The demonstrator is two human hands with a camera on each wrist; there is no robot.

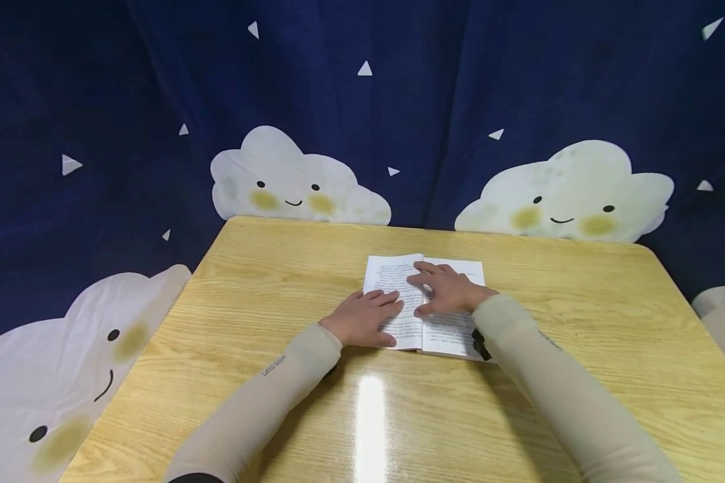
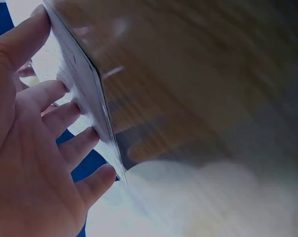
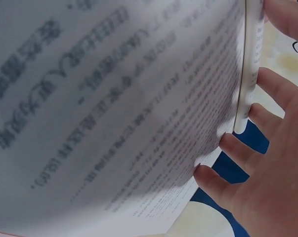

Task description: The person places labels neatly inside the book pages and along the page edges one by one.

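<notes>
An open book [image 1: 450,335] with printed pages lies on the wooden table in the head view. My left hand [image 1: 362,320] rests on its left page with fingers spread and extended. My right hand [image 1: 450,290] is over the right page, its fingertips reaching past the centre fold onto the left page. In the left wrist view, the fingertips touch the page surface of the book [image 2: 77,64], seen edge-on. The right wrist view shows lines of print on the right page [image 3: 114,123] close up, with spread fingertips at the fold. Neither hand grips anything.
The wooden table [image 1: 266,282] extends around the book, with a bright light reflection in front of it. Behind the far edge hangs a dark blue curtain [image 1: 314,80] with smiling white clouds and small white triangles. A black wrist strap [image 1: 480,343] shows under the right sleeve.
</notes>
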